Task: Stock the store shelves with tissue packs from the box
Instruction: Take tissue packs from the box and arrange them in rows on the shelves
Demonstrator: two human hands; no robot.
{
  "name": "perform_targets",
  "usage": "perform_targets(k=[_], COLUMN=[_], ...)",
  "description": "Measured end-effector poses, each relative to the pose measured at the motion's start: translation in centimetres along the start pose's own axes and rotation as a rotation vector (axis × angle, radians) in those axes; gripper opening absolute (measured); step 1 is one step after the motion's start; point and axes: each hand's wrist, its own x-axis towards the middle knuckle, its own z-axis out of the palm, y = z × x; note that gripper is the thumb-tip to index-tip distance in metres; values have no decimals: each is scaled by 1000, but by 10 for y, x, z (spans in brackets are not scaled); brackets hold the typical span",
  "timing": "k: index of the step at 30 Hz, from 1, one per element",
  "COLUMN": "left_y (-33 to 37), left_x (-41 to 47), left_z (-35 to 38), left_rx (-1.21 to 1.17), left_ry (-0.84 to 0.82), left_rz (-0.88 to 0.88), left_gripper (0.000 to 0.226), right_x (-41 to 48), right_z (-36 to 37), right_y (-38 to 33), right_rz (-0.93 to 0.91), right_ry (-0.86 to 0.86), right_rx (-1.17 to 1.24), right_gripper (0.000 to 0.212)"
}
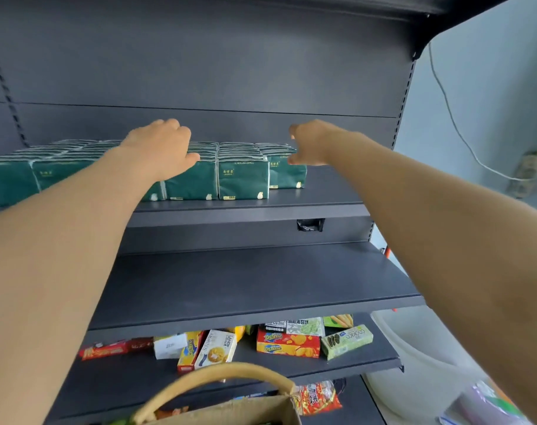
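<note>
Rows of dark green tissue packs [242,179] stand on the upper dark shelf [328,193], filling it from the left to about the middle. My left hand [161,148] rests palm down on top of the packs, thumb spread toward the front row and fingers pointing to the back. My right hand [311,142] is over the rightmost pack [287,176], which sits slightly further back than the front row; its fingers are loose and hold nothing. At the bottom edge is the brown cardboard box [230,409] with a curved tan handle [218,374]; its contents are hidden.
The bare middle shelf [255,280] juts out below the tissue shelf. Under it, a lower shelf holds several snack boxes [288,343]. A white tub [414,342] and plastic bags stand at the lower right. A white cable [451,118] hangs on the wall.
</note>
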Motion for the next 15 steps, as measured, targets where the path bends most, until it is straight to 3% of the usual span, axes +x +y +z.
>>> perform_targets(k=[7, 15], left_y=[-9, -5], left_x=[-81, -176], left_z=[-73, -103], left_rx=[91, 174], left_ry=[117, 10], left_rz=[-88, -107], left_gripper=[48, 47], right_x=[-57, -146], right_z=[-37, -40], right_y=[-34, -60], right_rz=[-67, -128], right_ry=[174, 147], right_rx=[88, 147], right_gripper=[54, 51])
